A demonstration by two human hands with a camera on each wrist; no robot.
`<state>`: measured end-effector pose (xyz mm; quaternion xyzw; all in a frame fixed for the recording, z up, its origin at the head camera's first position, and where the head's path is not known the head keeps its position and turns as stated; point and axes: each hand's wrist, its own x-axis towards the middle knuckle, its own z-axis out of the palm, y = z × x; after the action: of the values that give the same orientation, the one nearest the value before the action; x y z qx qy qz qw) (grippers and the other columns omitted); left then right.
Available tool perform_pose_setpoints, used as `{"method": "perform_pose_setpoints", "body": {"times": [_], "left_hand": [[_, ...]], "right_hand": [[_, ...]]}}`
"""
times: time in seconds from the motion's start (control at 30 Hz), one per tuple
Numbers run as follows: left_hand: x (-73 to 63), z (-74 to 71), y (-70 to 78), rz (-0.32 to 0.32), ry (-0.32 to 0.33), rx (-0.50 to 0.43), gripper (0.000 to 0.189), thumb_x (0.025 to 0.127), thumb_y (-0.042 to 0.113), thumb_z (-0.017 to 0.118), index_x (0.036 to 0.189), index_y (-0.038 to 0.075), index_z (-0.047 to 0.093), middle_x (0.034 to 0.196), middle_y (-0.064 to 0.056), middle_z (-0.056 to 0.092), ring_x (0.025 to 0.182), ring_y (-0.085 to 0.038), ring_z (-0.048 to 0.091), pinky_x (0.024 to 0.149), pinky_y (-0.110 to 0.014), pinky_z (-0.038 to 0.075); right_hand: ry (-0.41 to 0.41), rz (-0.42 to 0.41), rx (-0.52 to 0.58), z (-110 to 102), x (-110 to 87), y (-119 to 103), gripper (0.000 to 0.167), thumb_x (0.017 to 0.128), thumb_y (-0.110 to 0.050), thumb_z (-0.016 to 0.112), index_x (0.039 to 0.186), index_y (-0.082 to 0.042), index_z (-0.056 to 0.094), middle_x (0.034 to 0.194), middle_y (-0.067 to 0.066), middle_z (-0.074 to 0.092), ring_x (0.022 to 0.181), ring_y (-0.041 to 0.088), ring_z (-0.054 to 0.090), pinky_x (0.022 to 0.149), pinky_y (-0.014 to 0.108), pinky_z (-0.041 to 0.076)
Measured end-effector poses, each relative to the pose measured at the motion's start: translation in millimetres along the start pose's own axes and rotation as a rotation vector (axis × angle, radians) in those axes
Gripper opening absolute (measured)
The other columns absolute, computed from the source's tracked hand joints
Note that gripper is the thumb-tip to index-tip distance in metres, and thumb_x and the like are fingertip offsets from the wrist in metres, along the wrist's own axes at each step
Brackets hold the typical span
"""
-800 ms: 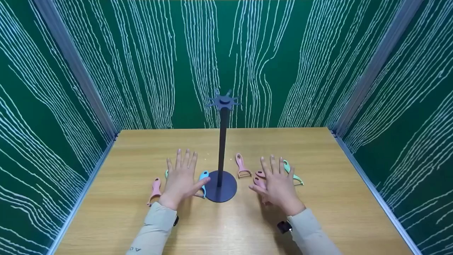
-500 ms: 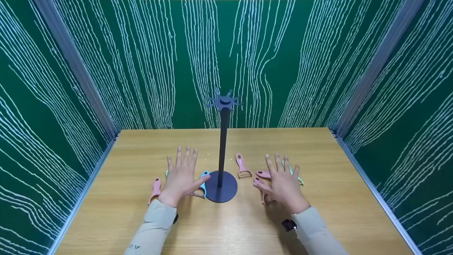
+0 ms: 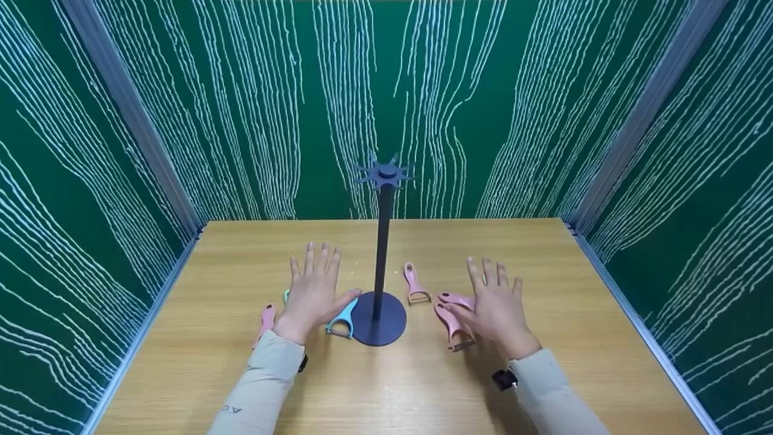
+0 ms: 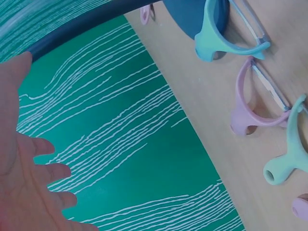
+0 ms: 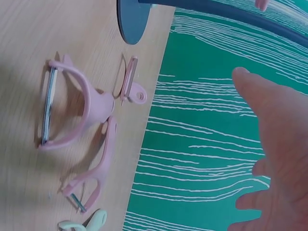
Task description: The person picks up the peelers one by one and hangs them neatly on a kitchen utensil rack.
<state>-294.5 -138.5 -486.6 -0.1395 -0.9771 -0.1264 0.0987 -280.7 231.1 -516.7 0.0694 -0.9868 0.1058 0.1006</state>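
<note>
My left hand [image 3: 313, 297] is held with fingers spread above the left group of peelers, touching none. Beside its thumb lies a blue peeler [image 3: 342, 319]; a pink peeler [image 3: 267, 319] is partly behind the wrist. The left wrist view shows another pink peeler [image 4: 238, 103] and a green peeler [image 4: 293, 149] beneath. My right hand [image 3: 500, 307], fingers also spread, hovers over the right group. Two pink peelers, one nearer [image 3: 450, 321] and one farther [image 3: 454, 298], lie by its thumb. A green peeler [image 5: 96, 220] is mostly hidden behind that hand in the head view.
Between the hands stands a dark post [image 3: 383, 241] on a round base [image 3: 389, 332], topped by a star-shaped ring of hooks [image 3: 386, 174]. A pink peeler [image 3: 412, 281] lies right of it. Green patterned panels [image 3: 253, 109] enclose the wooden table [image 3: 386, 393] at the back and sides.
My right hand has moved to the right and slightly forward, uncovering more of the two pink peelers. My left hand has shifted a little forward, showing more of the blue peeler.
</note>
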Motion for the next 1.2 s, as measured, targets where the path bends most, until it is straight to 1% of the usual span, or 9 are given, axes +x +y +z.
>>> {"method": "perform_pose_setpoints", "body": {"times": [0.13,0.3,0.37,0.5,0.6,0.73,0.93,1.03,1.2], "left_hand": [[4.0,-1.8,-0.4,0.005,0.001,-0.008,0.098,0.1,0.07,0.061,0.172,0.01,0.03,0.179,-0.02,0.025,0.168,-0.048,0.013,0.129,-0.078,0.012],[8.1,-3.0,0.6,0.017,0.016,-0.015,0.096,0.1,0.067,0.064,0.17,0.009,0.034,0.178,-0.021,0.029,0.167,-0.049,0.016,0.129,-0.078,0.016],[9.3,-3.6,1.7,0.022,0.018,-0.025,0.095,0.1,0.065,0.065,0.17,0.009,0.034,0.178,-0.021,0.03,0.167,-0.049,0.017,0.129,-0.077,0.017],[11.2,-5.9,4.5,0.035,0.021,-0.066,0.094,0.1,0.064,0.066,0.169,0.008,0.036,0.177,-0.021,0.032,0.167,-0.049,0.019,0.129,-0.075,0.019],[12.7,-6.6,5.6,0.061,0.035,-0.103,0.091,0.101,0.062,0.066,0.168,0.007,0.037,0.175,-0.021,0.035,0.166,-0.048,0.022,0.131,-0.071,0.022],[14.3,-5.3,5.0,0.094,0.055,-0.13,0.087,0.102,0.06,0.065,0.166,0.006,0.04,0.173,-0.021,0.04,0.164,-0.047,0.029,0.132,-0.066,0.026],[16.0,-3.3,6.1,0.104,0.057,-0.204,0.086,0.103,0.06,0.065,0.165,0.004,0.042,0.172,-0.02,0.042,0.163,-0.046,0.033,0.132,-0.063,0.028],[17.8,-2.7,7.9,0.103,0.057,-0.253,0.086,0.103,0.06,0.066,0.165,0.005,0.043,0.171,-0.018,0.043,0.162,-0.044,0.034,0.133,-0.061,0.028],[20.6,-1.2,11.2,0.078,0.052,-0.344,0.086,0.102,0.06,0.068,0.165,0.008,0.042,0.172,-0.016,0.044,0.162,-0.04,0.036,0.132,-0.059,0.031]], "right_hand": [[0.002,0.016,0.028,-4,2.6,5,0.112,0.093,-0.069,0.074,0.174,-0.012,0.021,0.177,0.029,0.023,0.161,0.059,0.02,0.124,0.084,0.012],[0.005,0.029,0.062,-8,3.8,12,0.116,0.091,-0.079,0.068,0.174,-0.012,0.022,0.176,0.03,0.026,0.16,0.058,0.022,0.125,0.083,0.014],[0.005,0.032,0.068,-9,4.3,15,0.116,0.092,-0.077,0.07,0.174,-0.011,0.021,0.175,0.03,0.026,0.16,0.058,0.023,0.125,0.082,0.014],[0.022,0.032,0.08,-11,5.6,20,0.111,0.093,-0.061,0.08,0.173,-0.009,0.023,0.174,0.031,0.029,0.159,0.058,0.026,0.126,0.08,0.017],[0.05,0.013,0.08,-12,6.6,23,0.107,0.093,-0.054,0.083,0.171,-0.007,0.027,0.171,0.031,0.034,0.157,0.058,0.032,0.125,0.079,0.023],[0.074,-0.019,0.075,-15,8.1,29,0.103,0.094,-0.052,0.083,0.169,-0.003,0.031,0.168,0.033,0.039,0.154,0.057,0.036,0.123,0.078,0.029],[0.07,-0.023,0.069,-16,9.4,39,0.102,0.094,-0.051,0.082,0.168,-0.001,0.032,0.167,0.034,0.039,0.153,0.057,0.038,0.123,0.076,0.03],[0.074,-0.024,0.068,-16,10.4,44,0.101,0.094,-0.052,0.082,0.167,0.0,0.034,0.165,0.034,0.041,0.152,0.058,0.04,0.122,0.076,0.032],[0.072,-0.017,0.08,-16,13.0,49,0.099,0.095,-0.051,0.08,0.166,0.001,0.035,0.163,0.036,0.042,0.149,0.059,0.042,0.12,0.077,0.034]]}}
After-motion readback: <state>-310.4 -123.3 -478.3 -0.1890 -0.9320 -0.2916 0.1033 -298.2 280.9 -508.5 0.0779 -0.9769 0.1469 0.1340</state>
